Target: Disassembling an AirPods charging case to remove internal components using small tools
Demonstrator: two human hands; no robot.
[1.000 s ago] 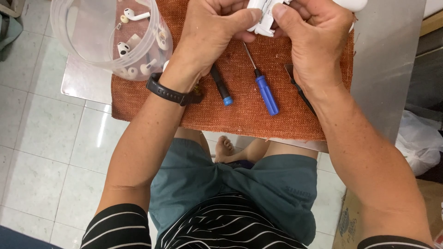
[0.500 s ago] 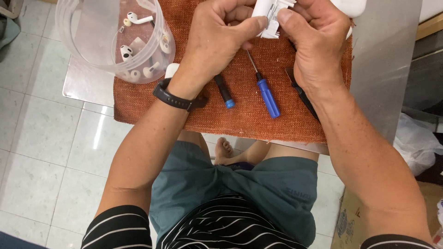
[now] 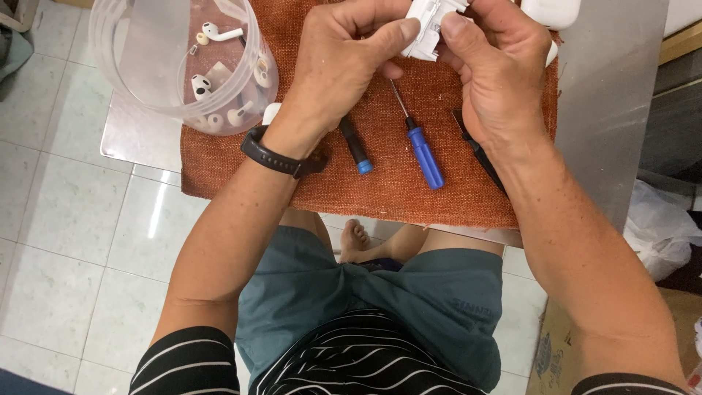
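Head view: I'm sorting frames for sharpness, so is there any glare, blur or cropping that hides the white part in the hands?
Head view: sharp, evenly lit, with soft shadows. Glare streaks show on the floor tiles and the clear tub. The white part is bright, cut by the top edge and mostly covered by the left hand and right hand. The screwdriver is crisp.

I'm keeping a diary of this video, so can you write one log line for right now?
left hand: grips white case | right hand: grips white case | blue screwdriver: lying on orange cloth | clear tub: holds earbuds
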